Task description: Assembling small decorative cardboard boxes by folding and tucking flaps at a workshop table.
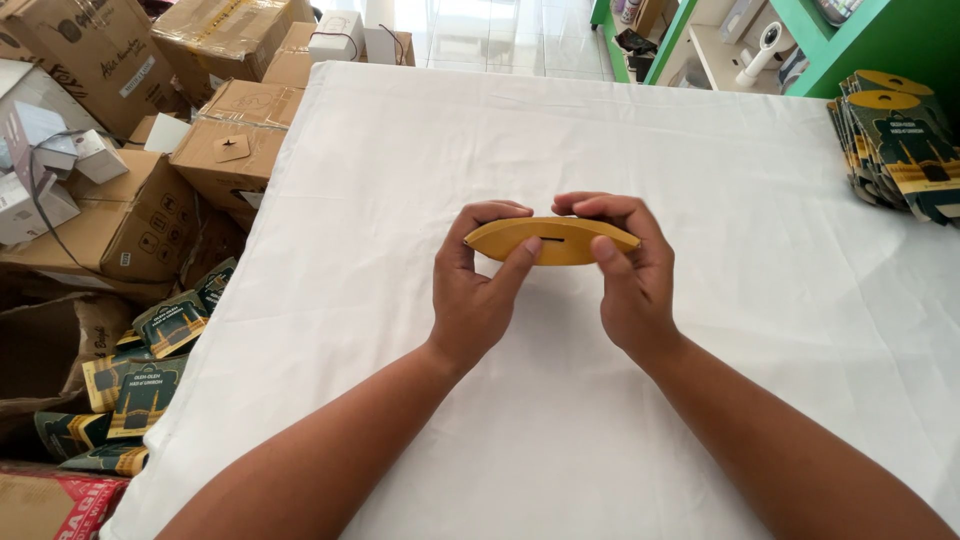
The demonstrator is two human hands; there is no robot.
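Left hand (478,290): fingers over the top edge and thumb underneath, clamped on the left end of the card (552,241).
Right hand (625,270): fingers curled over the top, thumb on the front, clamped on the card's right end.
Card: yellow, flat, lens-shaped with pointed ends and a short dark slot at its middle; held between both hands above the cloth (560,130).
Cloth: white, spread under the grip.
Stack (897,145): far right of the grip, flat dark green and yellow packages leaning in a pile on the cloth's edge.
Loose packs (150,375): below left of the grip, same green and yellow, scattered off the cloth.
Boxes (140,205): far left, brown cardboard, some taped.
Shelf (850,40): green, beyond the grip at upper right.
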